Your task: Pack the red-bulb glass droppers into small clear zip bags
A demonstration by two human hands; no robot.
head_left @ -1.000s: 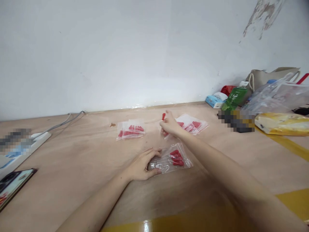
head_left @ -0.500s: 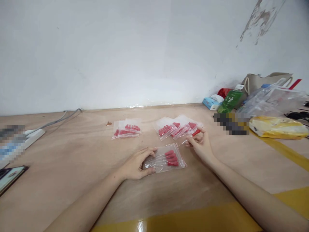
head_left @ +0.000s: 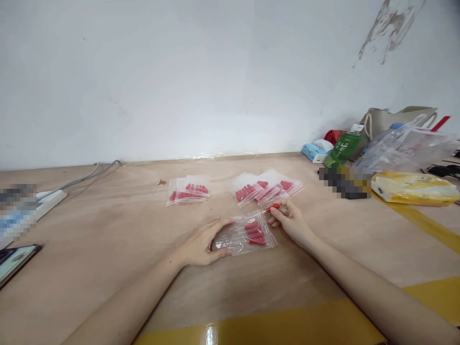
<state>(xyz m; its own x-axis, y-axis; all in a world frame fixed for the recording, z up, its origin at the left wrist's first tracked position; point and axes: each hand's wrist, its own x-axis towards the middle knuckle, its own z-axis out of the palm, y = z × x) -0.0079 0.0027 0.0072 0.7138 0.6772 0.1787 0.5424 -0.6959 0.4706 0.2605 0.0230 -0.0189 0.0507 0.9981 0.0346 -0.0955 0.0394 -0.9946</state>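
Note:
My left hand [head_left: 203, 243] is curved around the left end of a clear zip bag [head_left: 235, 244], thumb and fingers on its opposite edges, holding it on the table. Inside lie several red-handled screwdrivers [head_left: 256, 234] with thin shafts, handles toward the bag's right end. Pinched between the thumb and fingers of my right hand [head_left: 289, 221] is another small red-handled screwdriver [head_left: 272, 208]. Its shaft points left, over the bag's upper right corner by the zip; whether the tip is inside I cannot tell.
Behind are filled bags in a right group [head_left: 247, 191] and a left group [head_left: 189, 192]. At the right stand a tissue box [head_left: 316, 152], a green bottle [head_left: 343, 149] and a yellow packet [head_left: 413, 188]. A phone-like device [head_left: 17, 263] and a cable [head_left: 82, 179] are left.
My right hand has moved left and slightly down with the screwdriver, from near the right group to the bag's upper right corner. My left hand stays on the bag.

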